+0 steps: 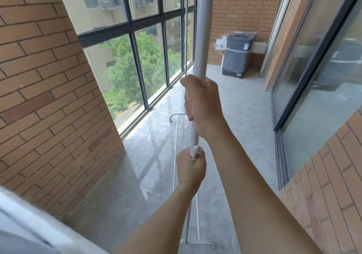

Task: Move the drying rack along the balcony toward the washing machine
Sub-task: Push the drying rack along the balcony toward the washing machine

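On the balcony, right in front of me, stood the near white pole (199, 38) of the drying rack (194, 132). It went straight up past the top of the view. Both hands were on it. The right hand (203, 104) was higher, with its fingers (188, 104) curled tight around the pole and pressed close together. The left hand (191, 166) was lower down, made into a fist around the same pole, with the thumb (195, 151) lying up against it. Both arms were bare and reached out from the bottom of the view.

Below the hands, the pole went down to a flat foot bar (197, 243) at the bottom edge. I could not tell if that foot was touching the floor. A thin low rail (175, 151) ran along the floor away from me to a second foot (175, 116) near the windows. A second thin pole (185, 38) stood up from that far end.

The big windows (137, 44) with dark frames ran down the left side, and green trees (141, 63) showed through them. A brick wall (43, 77) was close on my left. The grey concrete floor (235, 116) looked shiny near the glass.

The washing machine (238, 54), under a grey cover, sat at the far end against the back brick wall, well apart from the rack. A sliding glass door (321, 77) was on the right.
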Tool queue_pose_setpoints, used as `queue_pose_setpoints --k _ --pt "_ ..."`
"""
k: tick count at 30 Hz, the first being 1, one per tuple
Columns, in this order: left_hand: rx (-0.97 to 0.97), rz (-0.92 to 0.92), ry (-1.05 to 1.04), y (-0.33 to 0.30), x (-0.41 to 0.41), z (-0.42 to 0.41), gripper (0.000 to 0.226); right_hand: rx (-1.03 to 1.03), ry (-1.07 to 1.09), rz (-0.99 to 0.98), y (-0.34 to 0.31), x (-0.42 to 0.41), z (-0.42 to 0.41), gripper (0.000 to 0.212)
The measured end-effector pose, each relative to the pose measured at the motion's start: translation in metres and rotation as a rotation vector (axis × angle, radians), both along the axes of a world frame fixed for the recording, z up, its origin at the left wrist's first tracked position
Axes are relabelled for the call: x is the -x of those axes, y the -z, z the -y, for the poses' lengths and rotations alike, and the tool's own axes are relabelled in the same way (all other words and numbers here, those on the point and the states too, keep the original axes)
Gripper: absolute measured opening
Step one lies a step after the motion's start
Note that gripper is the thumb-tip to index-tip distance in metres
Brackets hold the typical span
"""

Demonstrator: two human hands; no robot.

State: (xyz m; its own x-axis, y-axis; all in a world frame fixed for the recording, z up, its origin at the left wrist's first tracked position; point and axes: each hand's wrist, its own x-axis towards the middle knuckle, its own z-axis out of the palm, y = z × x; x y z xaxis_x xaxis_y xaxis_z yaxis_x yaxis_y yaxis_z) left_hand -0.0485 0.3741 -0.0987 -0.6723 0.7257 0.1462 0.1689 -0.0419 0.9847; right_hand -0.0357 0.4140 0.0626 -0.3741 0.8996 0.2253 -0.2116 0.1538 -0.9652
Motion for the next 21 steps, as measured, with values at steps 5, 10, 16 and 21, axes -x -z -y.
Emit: queue_pose_setpoints --k 5,10,16,21 --pt "0.016 0.011 0.002 0.003 0.028 -0.033 0.059 -0.005 0.026 0.005 -0.002 0.028 -0.028 0.029" --pt "0.032 0.023 -0.002 0.004 0.049 -0.061 0.057 -0.016 0.029 0.002 -0.004 0.046 -0.055 0.030" --pt "0.017 0.019 0.002 0.002 0.070 -0.102 0.051 -0.023 0.020 -0.008 -0.005 0.069 -0.098 0.030" --pt "-0.002 -0.016 -0.042 0.005 0.083 -0.142 0.060 -0.022 0.019 0.003 -0.004 0.083 -0.137 0.028"
